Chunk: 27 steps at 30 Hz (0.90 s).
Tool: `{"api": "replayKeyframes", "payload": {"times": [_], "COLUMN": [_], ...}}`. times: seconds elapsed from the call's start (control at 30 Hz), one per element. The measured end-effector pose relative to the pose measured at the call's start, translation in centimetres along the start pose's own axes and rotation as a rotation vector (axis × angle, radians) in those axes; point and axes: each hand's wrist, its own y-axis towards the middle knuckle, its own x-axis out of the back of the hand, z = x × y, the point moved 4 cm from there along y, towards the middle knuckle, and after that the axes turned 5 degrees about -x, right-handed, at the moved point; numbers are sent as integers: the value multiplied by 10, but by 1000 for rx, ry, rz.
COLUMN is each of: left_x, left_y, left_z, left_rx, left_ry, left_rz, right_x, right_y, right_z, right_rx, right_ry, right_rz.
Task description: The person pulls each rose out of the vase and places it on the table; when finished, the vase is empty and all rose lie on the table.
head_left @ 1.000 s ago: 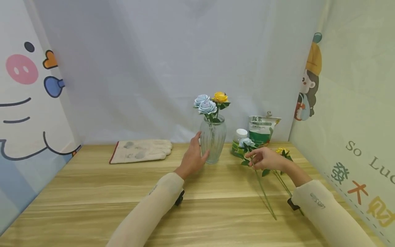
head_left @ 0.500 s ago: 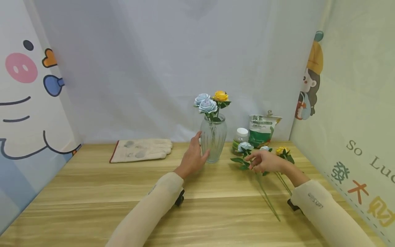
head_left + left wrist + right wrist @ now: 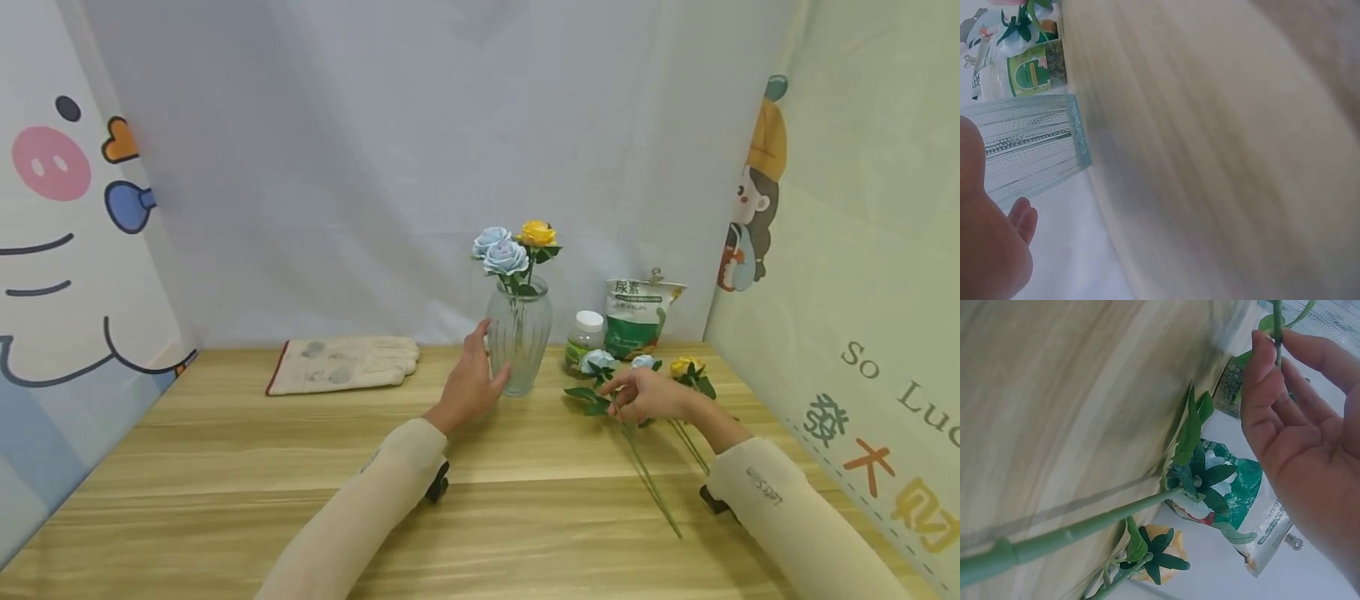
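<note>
A ribbed clear glass vase stands upright, holding two pale blue roses and a yellow rose. My left hand holds the vase from its left side, thumb toward me and fingers going behind. Between thumb and fingertips, my right hand pinches the green stem of another pale blue rose. That rose's stem slants down toward me over the table. Beyond the right hand lie one more blue rose, partly hidden, and a yellow rose.
Behind the held rose are a white-lidded jar and a clipped green-and-white bag. A pair of cream work gloves lies at the back left of the wooden table. A white curtain hangs behind.
The held blue rose has come down slightly, its stem end shifting right and toward me. The other blue rose behind my right hand has come into sight. My left hand stays at the vase.
</note>
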Motion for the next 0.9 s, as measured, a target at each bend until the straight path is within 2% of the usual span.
{"api": "replayKeyframes", "payload": {"times": [0.17,0.63,0.9], "left_x": [0,-1,-1], "left_y": [0,-3,-2], "left_z": [1,0,1], "left_rx": [-1,8,2], "left_ry": [-13,-8,-16], "left_rz": [-16,11,11], "right_x": [-3,-10,-7], "right_y": [2,1,1], "right_z": [-4,-6,-4], "right_rx": [-41,-93,-68], "right_ry": [10,-39,-104], "right_rz": [16,-12,-38]}}
